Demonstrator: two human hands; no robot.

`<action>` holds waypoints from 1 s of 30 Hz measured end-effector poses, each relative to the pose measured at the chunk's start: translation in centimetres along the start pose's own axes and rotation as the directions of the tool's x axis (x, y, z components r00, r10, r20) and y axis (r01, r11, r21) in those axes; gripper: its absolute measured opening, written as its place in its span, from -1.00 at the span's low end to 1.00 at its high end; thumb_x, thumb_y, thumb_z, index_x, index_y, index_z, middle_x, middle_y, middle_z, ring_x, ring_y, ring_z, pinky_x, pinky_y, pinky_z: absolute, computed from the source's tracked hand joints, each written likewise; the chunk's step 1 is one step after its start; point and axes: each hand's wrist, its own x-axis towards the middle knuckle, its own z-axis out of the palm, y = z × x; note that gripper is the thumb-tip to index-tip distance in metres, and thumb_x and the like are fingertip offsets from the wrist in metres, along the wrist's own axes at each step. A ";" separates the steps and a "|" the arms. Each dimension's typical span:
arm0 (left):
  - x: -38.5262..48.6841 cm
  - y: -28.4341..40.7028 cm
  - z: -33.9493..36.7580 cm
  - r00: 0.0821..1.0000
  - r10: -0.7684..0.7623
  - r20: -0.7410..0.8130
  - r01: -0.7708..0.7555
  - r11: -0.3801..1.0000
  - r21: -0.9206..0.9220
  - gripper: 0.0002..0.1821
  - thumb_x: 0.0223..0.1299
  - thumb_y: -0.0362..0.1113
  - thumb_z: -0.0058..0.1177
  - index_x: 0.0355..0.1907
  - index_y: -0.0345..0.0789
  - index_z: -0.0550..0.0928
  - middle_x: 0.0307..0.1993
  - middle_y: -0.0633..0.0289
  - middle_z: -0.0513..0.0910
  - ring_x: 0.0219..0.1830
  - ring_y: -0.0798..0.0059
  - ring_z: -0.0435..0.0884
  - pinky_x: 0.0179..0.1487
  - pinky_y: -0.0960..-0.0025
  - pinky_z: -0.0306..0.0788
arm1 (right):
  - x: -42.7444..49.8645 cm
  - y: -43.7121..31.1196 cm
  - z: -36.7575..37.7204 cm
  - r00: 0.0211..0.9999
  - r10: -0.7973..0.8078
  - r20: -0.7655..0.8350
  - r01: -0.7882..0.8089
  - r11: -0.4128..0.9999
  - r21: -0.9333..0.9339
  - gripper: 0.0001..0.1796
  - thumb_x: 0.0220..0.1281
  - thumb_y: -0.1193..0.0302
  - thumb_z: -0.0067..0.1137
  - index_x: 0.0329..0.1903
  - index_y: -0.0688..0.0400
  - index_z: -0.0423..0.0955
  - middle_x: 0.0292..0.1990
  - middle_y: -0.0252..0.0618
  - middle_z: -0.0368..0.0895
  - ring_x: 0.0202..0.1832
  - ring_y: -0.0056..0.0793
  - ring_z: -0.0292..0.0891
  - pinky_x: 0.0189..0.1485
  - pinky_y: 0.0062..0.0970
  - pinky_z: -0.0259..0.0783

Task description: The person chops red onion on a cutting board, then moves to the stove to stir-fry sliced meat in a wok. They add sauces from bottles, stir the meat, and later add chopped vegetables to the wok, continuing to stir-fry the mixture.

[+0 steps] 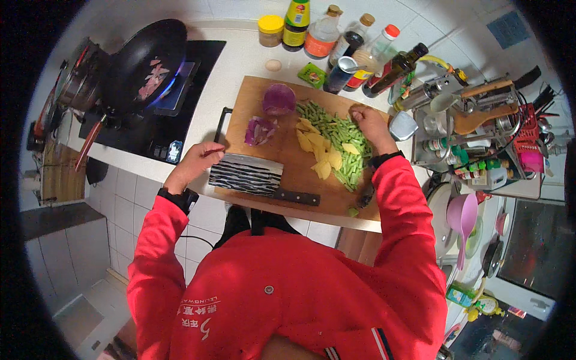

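A wooden cutting board [288, 139] with a dark side handle lies before me. By its left edge my left hand [201, 163] pinches a thin dark red piece [213, 152], too small to identify. It is close to the end of a striped cleaver blade [246, 174] lying flat on the board. My right hand [372, 128] is at the right, fingers curled beside the cut green beans [346, 144]; whether it holds anything is hidden. Yellow slices [317, 144], apparently potato, lie against the beans. A cut purple onion half [279, 100] and a smaller onion piece [260, 131] rest farther left.
At left, a black wok [139, 67] holding pale pink slices [154, 80] sits tilted over a blue flame on the cooktop [157, 139]. An egg [273, 65], a green packet [312, 74] and several bottles [321, 33] stand behind the board. A utensil rack [432, 139] is at right.
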 end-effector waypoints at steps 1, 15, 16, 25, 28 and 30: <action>-0.2 -0.1 -0.1 1.000 0.027 0.002 -0.027 0.999 -0.018 -0.58 0.26 -0.23 0.13 0.06 -0.48 0.54 -0.11 0.21 0.63 -0.08 0.56 0.54 0.05 0.49 0.41 | 0.3 -0.3 -0.1 1.000 0.007 0.016 -0.007 1.000 -0.006 -0.77 0.27 0.34 0.00 -0.14 0.15 0.58 -0.18 -0.02 0.63 -0.08 0.00 0.54 -0.01 -0.22 0.43; -2.1 -2.0 -1.3 0.996 0.030 -0.080 -0.036 0.996 -0.077 -0.59 0.21 -0.22 0.18 0.04 -0.42 0.58 -0.26 0.36 0.61 -0.25 0.66 0.48 -0.13 0.54 0.41 | 6.1 -9.2 7.2 0.867 -0.441 0.230 0.482 0.861 -0.164 -0.71 0.17 0.31 0.04 -0.10 0.16 0.52 -0.08 -0.02 0.53 -0.01 0.02 0.46 0.02 -0.15 0.44; -2.4 -2.2 -1.5 0.995 0.020 -0.094 -0.028 0.995 -0.093 -0.61 0.23 -0.24 0.16 0.02 -0.45 0.59 -0.27 0.34 0.61 -0.25 0.64 0.49 -0.13 0.54 0.41 | 6.0 -9.4 7.4 0.875 -0.428 0.228 0.473 0.856 -0.208 -0.70 0.19 0.30 0.03 -0.07 0.15 0.51 -0.07 -0.03 0.52 0.00 0.01 0.46 0.04 -0.17 0.43; -3.1 -3.3 -2.2 0.993 0.022 -0.118 -0.035 0.993 -0.110 -0.64 0.24 -0.22 0.14 0.02 -0.39 0.59 -0.28 0.35 0.61 -0.25 0.61 0.52 -0.13 0.53 0.42 | 2.4 -11.3 5.7 0.762 -0.647 -0.011 0.601 0.715 -0.357 -0.80 0.14 0.33 0.09 -0.22 0.13 0.55 -0.17 -0.10 0.56 -0.14 -0.05 0.52 -0.16 -0.18 0.47; -2.7 -4.1 -2.3 0.992 0.069 -0.102 -0.079 0.992 -0.098 -0.68 0.26 -0.26 0.12 0.01 -0.37 0.60 -0.27 0.34 0.62 -0.24 0.63 0.53 -0.14 0.54 0.42 | 0.7 -12.5 4.8 0.769 -0.636 -0.071 0.593 0.750 -0.291 -0.87 0.13 0.38 0.10 -0.28 0.12 0.55 -0.27 -0.09 0.55 -0.23 -0.04 0.51 -0.23 -0.16 0.45; -2.1 -4.8 -2.3 0.991 0.113 -0.072 -0.111 0.993 0.031 -0.69 0.25 -0.28 0.12 0.00 -0.36 0.60 -0.26 0.34 0.63 -0.23 0.63 0.53 -0.12 0.52 0.43 | -2.1 -13.2 4.7 0.808 -0.587 -0.058 0.550 0.785 -0.286 -0.90 0.12 0.41 0.09 -0.31 0.12 0.55 -0.34 -0.08 0.53 -0.28 -0.02 0.50 -0.27 -0.14 0.42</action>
